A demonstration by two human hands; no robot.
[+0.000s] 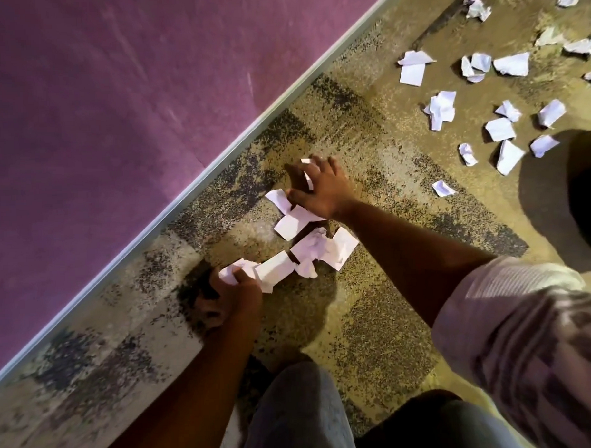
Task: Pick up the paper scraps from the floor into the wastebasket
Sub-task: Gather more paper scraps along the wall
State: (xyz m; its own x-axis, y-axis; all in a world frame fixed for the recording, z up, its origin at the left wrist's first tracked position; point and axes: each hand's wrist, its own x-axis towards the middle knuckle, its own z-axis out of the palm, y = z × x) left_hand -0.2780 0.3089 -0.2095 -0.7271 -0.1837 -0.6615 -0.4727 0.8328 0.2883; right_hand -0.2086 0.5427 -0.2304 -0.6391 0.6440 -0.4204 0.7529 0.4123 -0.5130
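White paper scraps lie in a small heap (317, 251) on the patterned carpet near the middle. My left hand (234, 293) grips a crumpled scrap (230, 271) at the heap's left end. My right hand (319, 187) is curled over scraps at the heap's far side, with a small piece (307, 176) caught between its fingers and a flat piece (289, 225) under the palm's edge. Several more scraps (500, 129) lie scattered at the upper right. The wastebasket is not clearly seen.
A purple wall (99, 113) with a pale baseboard (199, 188) runs diagonally along the left. My knees (294, 411) are at the bottom. A dark round shape (588, 193) sits at the right edge.
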